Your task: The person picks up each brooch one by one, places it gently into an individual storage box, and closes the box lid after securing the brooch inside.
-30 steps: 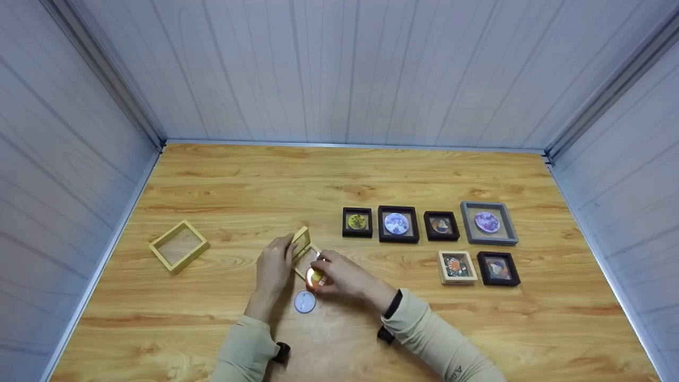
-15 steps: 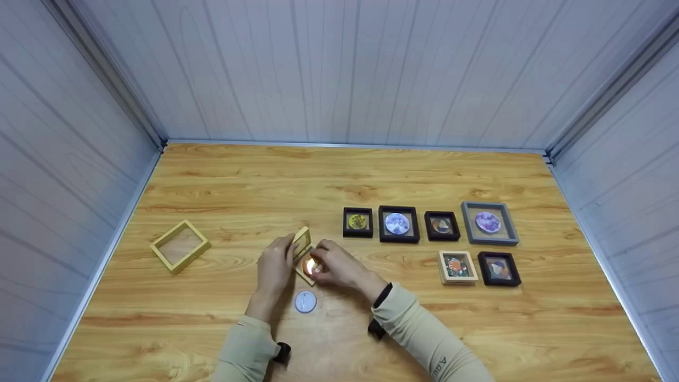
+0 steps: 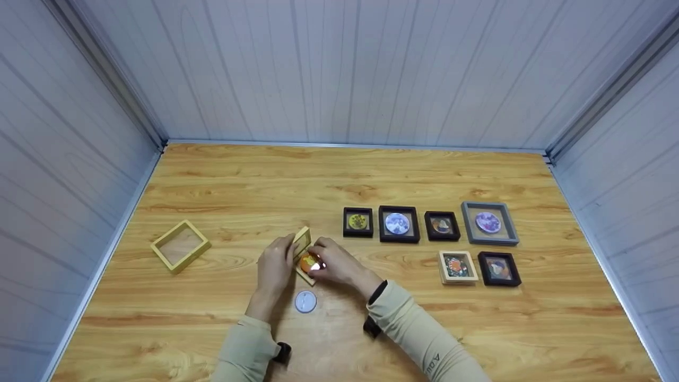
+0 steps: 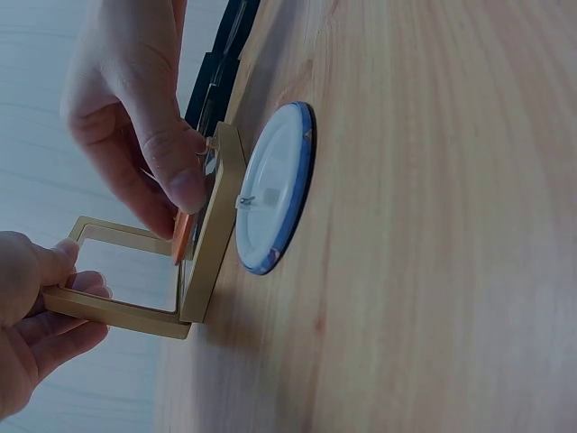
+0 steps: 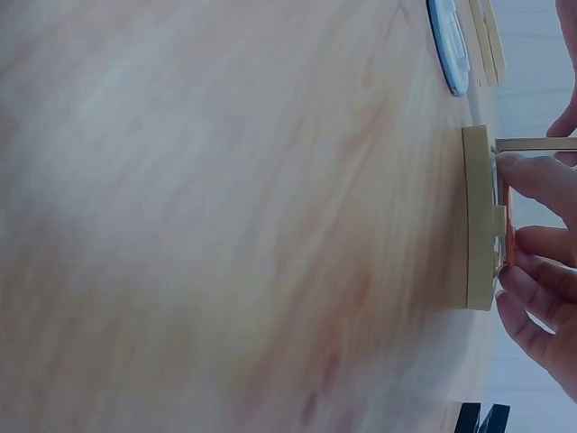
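one empty light-wood square frame is lying at far left. left hand is pinching the raised lid of the hinged light-wood frame at table centre; right hand fingers are curling on an orange round badge inside it. one white round badge is lying nearer. six filled frames are sitting right. wooden table is standing open behind, grey panel walls around.

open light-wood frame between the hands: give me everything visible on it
The small hinged frame looks like pale wood with two square halves and clear window panes. Its base lies flat on the wooden table; the lid stands raised, pinched at its edge by the left hand. The right hand holds an orange round badge onto the base. A white, blue-rimmed badge lies just in front, apart.
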Demonstrator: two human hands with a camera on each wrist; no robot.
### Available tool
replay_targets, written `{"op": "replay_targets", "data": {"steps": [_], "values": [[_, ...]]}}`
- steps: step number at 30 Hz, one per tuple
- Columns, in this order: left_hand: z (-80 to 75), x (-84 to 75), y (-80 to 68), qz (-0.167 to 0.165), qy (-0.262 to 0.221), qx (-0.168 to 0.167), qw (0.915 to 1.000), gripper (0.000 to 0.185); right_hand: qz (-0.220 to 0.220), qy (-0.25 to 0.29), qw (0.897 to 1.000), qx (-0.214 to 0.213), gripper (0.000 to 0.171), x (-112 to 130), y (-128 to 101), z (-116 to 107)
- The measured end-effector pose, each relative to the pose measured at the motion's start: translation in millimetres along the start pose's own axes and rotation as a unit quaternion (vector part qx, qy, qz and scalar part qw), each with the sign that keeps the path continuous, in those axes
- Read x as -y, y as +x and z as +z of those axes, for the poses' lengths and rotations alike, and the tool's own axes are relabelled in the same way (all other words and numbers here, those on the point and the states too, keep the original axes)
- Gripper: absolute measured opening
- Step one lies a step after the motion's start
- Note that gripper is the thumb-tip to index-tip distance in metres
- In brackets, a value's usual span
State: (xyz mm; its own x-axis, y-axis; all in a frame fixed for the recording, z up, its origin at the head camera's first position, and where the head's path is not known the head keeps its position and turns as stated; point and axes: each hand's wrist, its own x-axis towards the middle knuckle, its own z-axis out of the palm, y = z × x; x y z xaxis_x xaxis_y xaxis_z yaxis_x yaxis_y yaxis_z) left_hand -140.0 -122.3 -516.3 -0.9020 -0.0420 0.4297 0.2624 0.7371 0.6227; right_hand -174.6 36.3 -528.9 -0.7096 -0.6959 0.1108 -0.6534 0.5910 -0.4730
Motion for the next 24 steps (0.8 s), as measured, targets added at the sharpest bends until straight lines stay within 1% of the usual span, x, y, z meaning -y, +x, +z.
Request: {"op": "replay_targets", "data": {"steps": [9, 16, 21, 24], "values": [[2.1, 1.6, 0.1, -0.006, 0.002, -0.002, 1.0, 0.021, -0.009, -0.022, 1.0, -0.008, 0.04, 0.3, 0.7, 0.9], [1.4, 0.6, -0.4, 0.008, 0.012, -0.008, 0.9999, 0.02, -0.016, -0.034, 0.999, -0.011, 0.045, -0.3, 0.0, 1.5], [0.7, -0.2, -0.3, 0.004, 0.009, -0.003, 0.9999, 0.021, -0.003, -0.035, 0.999, -0.004, 0.054, -1.0, -1.5, 0.6], [0.7, -0.3, -0.1, 0.001, 0.007, -0.001, 1.0, 0.021, 0.007, -0.025, 1.0, -0.002, 0.055, -1.5, -3.1, -0.3]]}}
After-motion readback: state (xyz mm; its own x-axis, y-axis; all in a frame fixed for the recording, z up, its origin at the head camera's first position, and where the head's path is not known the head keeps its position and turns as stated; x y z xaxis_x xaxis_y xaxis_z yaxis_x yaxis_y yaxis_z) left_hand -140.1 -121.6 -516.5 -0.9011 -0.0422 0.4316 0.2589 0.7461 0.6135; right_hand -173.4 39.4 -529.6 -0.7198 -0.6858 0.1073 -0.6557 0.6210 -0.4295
